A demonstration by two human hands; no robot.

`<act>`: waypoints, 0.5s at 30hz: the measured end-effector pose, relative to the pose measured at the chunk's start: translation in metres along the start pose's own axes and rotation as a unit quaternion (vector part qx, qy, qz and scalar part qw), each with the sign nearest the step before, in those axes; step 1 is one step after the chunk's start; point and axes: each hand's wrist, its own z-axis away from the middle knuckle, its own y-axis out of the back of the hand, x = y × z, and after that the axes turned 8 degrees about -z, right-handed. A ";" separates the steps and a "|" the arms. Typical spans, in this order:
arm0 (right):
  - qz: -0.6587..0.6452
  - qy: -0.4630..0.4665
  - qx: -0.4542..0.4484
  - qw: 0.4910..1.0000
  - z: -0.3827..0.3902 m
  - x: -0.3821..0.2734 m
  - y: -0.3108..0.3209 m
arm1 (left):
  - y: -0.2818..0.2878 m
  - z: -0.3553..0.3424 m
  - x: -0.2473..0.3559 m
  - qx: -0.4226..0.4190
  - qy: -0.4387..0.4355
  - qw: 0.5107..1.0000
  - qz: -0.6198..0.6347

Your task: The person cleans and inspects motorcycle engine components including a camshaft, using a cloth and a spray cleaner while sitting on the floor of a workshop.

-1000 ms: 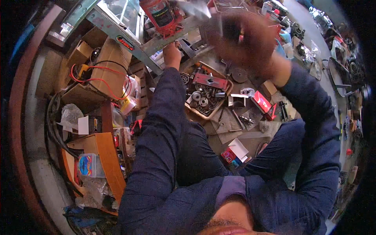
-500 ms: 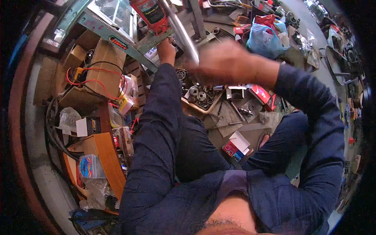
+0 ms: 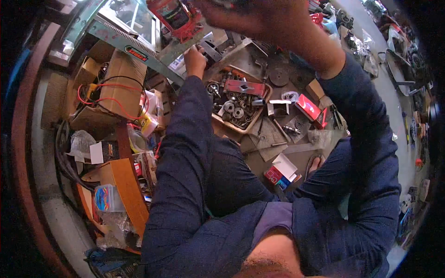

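My right hand point(image 3: 273, 21) is raised at the top edge, large and near the camera, its fingers curled closed. The metal lever it gripped half a second ago is now hidden behind the hand. Just left of it is a red bottle jack point(image 3: 171, 16) in a grey-green press frame point(image 3: 123, 41). Under the jack, my left hand point(image 3: 195, 62) reaches in with bent fingers closed beside a grey metal block point(image 3: 211, 50). What those fingers pinch is too small to make out.
A tray point(image 3: 244, 131) of metal parts, with a red toolholder-like piece point(image 3: 245, 87) on top, lies between press and knees. Small boxes, including a red one point(image 3: 309, 107), lie right. Leftward stand a cardboard box point(image 3: 127, 95) with a red cable point(image 3: 104, 85) and an orange-brown panel point(image 3: 130, 194).
My right hand has swung up and toward the press, carrying the lever out of sight and uncovering the tray. My left hand stays under the jack, nearly still.
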 end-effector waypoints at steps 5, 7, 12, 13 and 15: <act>0.004 0.054 -0.011 0.998 0.025 -0.017 -0.003 | -0.015 -0.022 -0.033 0.042 -0.105 0.991 -0.075; -0.004 -0.001 0.015 1.000 0.035 -0.021 -0.010 | -0.004 -0.022 -0.044 0.083 -0.143 0.985 -0.057; 0.026 -0.340 0.154 0.928 0.141 0.006 -0.028 | 0.029 0.012 0.028 -0.024 -0.050 0.998 0.033; -0.022 -0.426 0.165 0.889 0.166 0.013 -0.035 | 0.035 0.017 0.045 -0.042 -0.049 0.998 0.024; -0.051 -0.549 0.114 0.827 0.233 0.027 -0.057 | 0.043 0.029 0.080 -0.090 -0.082 0.992 0.030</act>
